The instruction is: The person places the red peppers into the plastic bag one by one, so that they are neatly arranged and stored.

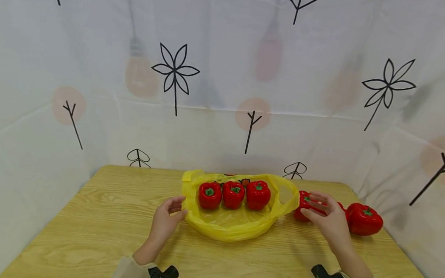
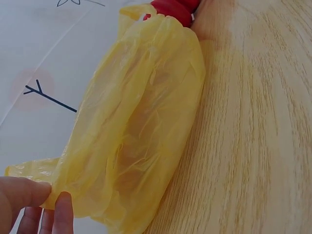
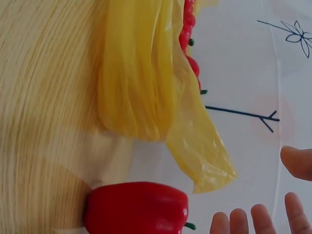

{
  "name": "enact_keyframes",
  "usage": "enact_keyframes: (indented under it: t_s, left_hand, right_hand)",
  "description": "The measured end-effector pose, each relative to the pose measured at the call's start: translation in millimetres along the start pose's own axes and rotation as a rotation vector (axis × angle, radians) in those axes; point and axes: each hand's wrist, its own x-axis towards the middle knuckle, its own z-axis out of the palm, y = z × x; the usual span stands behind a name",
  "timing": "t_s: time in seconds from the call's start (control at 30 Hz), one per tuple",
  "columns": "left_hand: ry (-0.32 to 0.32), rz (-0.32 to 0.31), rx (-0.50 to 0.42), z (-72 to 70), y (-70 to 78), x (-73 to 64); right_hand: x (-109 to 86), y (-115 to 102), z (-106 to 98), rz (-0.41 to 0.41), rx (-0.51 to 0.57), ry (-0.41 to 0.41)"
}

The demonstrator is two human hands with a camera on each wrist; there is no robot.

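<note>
A yellow plastic bag [image 1: 226,230] stands with its mouth spread wide, and three red bell peppers [image 1: 233,195] sit in a row inside it. My left hand [image 1: 167,221] pinches the bag's left edge between thumb and fingers, as the left wrist view shows at the bag's side [image 2: 141,126]. To the right of the bag, my right hand [image 1: 330,222] is held with fingers spread and nothing between them. It is above red bell peppers outside the bag and partly hides them. One of these, a red pepper [image 3: 139,207], lies under the bag's loose handle [image 3: 204,156] in the right wrist view.
Another red pepper [image 1: 364,219] lies at the right end of the group, near the right edge of the wooden table [image 1: 87,228]. A patterned white cloth [image 1: 215,134] hangs behind the table and along its sides.
</note>
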Motion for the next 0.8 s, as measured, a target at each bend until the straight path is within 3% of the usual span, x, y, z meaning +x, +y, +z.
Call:
enact_keyframes:
  t_s: [0.53, 0.8]
  left_hand:
    - [-0.024, 0.001, -0.013, -3.3, -1.2, -1.7]
    - [-0.017, -0.004, 0.004, -2.9, -2.8, -0.5]
  right_hand:
    - [-4.0, 13.9, -17.5, -0.006, -0.052, 0.070]
    - [0.1, 32.3, -28.3, 0.030, 0.017, 0.111]
